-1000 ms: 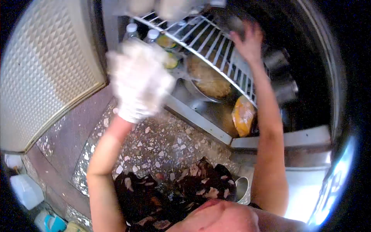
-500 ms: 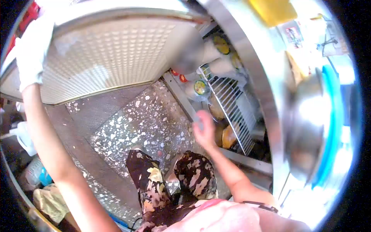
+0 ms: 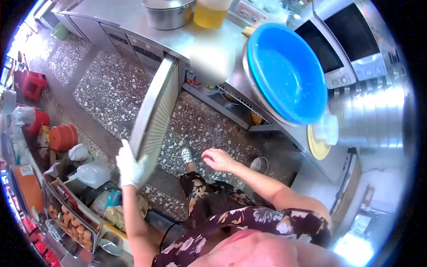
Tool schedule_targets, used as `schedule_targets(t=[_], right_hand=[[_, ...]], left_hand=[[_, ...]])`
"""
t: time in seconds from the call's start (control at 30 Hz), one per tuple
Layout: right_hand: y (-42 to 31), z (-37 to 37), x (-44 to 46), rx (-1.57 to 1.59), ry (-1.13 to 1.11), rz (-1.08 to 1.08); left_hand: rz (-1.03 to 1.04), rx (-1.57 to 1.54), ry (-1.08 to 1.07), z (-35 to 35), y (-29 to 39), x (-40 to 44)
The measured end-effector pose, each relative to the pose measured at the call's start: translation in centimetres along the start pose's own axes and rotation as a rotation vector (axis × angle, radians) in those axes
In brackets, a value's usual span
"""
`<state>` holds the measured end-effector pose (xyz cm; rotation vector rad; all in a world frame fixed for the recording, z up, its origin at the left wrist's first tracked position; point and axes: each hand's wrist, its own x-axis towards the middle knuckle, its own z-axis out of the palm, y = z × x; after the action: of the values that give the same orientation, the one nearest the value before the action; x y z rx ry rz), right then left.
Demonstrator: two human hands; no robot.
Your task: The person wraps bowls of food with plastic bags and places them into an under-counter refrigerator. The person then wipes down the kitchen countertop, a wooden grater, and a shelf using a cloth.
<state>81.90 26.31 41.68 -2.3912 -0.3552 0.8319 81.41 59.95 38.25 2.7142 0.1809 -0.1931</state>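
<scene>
The fridge door (image 3: 154, 103) stands open and upright over the speckled floor (image 3: 102, 95), its ridged inner face turned right towards the low cabinet, and the gloved left hand (image 3: 129, 168) is at its near, free edge. The glove's thumb and fingers are apart there, though I can't tell whether they clamp the edge. The door looks stiff and fairly heavy, but a hinged panel should swing with a light push; that near edge is the place to take hold, well away from the hinge side, and the thin glove could slide a little on the smooth trim. The bare right hand (image 3: 216, 159) hangs over the floor with its fingers loosely bent and close together, holding nothing. A striped shoe (image 3: 187, 155) lies between door and cabinet, where the door could knock it. A blue basin (image 3: 289, 73) sits to the right above the counter, near a lidded pot (image 3: 168, 17) on the far side. To the left, a white jug (image 3: 93, 174) and a red stool (image 3: 63, 137) crowd the floor's edge.
</scene>
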Motion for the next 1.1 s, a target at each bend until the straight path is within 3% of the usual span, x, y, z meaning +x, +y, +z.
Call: schedule_targets(t=[0.07, 0.2, 0.27, 0.33, 0.4, 0.47, 0.53, 0.57, 0.6, 0.67, 0.73, 0.77, 0.8, 0.83, 0.87, 0.9, 0.97, 1.0, 1.07, 1.1], right_hand=[[2.3, 1.8, -1.7, 0.073, 0.169, 0.011], [4.5, 7.9, -4.6, 0.255, 0.173, 0.134], [1.8, 8.4, -7.7, 0.289, 0.133, 0.231], [0.2, 8.7, -10.4, 0.379, 0.177, 0.112], [-0.2, 9.0, -12.3, 0.498, 0.203, 0.167], [2.2, 9.5, -13.2, -0.013, 0.416, 0.24], [5.5, 7.9, -13.5, -0.145, 0.535, 0.255], [5.4, 6.0, -13.9, -0.191, 0.486, 0.362], [6.3, 4.9, -14.2, -0.217, 0.521, 0.333], [9.1, 3.3, -14.7, -0.205, 0.56, 0.225], [10.6, 0.8, -14.9, -0.176, 0.453, 0.267], [10.4, 0.1, -14.9, -0.302, 0.525, 0.27], [8.3, -0.8, -14.5, -0.435, 0.48, 0.513], [10.8, 0.0, -13.3, -0.598, 0.59, 0.627], [10.6, -0.9, -11.8, -0.349, 0.744, 0.713], [13.8, -0.6, -9.5, -0.371, 0.796, 0.773], [9.1, -2.4, -4.4, -0.597, 0.198, 0.955], [8.7, -1.7, -0.2, -0.592, 0.178, 0.917], [0.1, -1.8, 8.4, -0.356, 0.18, 0.686], [-3.6, -2.3, 12.9, -0.142, 0.158, 0.715]], left_hand=[[0.024, -0.037, 0.096, 2.5, 3.7, -3.4], [-0.105, -0.107, 0.196, 5.8, 12.4, -7.2], [-0.148, -0.223, 0.207, 6.7, 16.3, -8.3], [-0.157, -0.38, 0.167, 8.2, 19.7, -8.7], [-0.078, -0.606, -0.043, 8.7, 21.9, -8.5], [0.055, -0.513, -0.407, 8.7, 22.6, -7.6], [0.09, -0.58, -0.373, 7.7, 22.1, -9.9], [0.196, -0.491, -0.181, 8.6, 20.5, -11.0], [0.206, -0.479, -0.314, 3.8, 19.4, -11.0], [0.235, -0.433, -0.401, 2.2, 13.4, -10.5], [0.081, -0.439, -0.389, 0.2, 6.7, -9.8], [-0.056, -0.49, -0.424, -1.7, 3.3, -9.3], [-0.197, -0.544, -0.46, -3.6, 0.1, -8.8], [-0.268, -0.542, -0.356, -4.8, -3.0, -8.1], [-0.352, -0.542, -0.247, -6.0, -6.1, -7.7], [-0.402, -0.514, -0.095, -4.1, -10.1, -6.7], [-0.427, -0.538, 0.012, -4.9, -15.3, -3.6], [-0.396, -0.533, 0.067, -6.0, -17.1, -2.1], [-0.366, -0.593, 0.063, -12.1, -18.0, 1.8], [-0.334, -0.592, 0.07, -14.7, -18.4, 3.9]])
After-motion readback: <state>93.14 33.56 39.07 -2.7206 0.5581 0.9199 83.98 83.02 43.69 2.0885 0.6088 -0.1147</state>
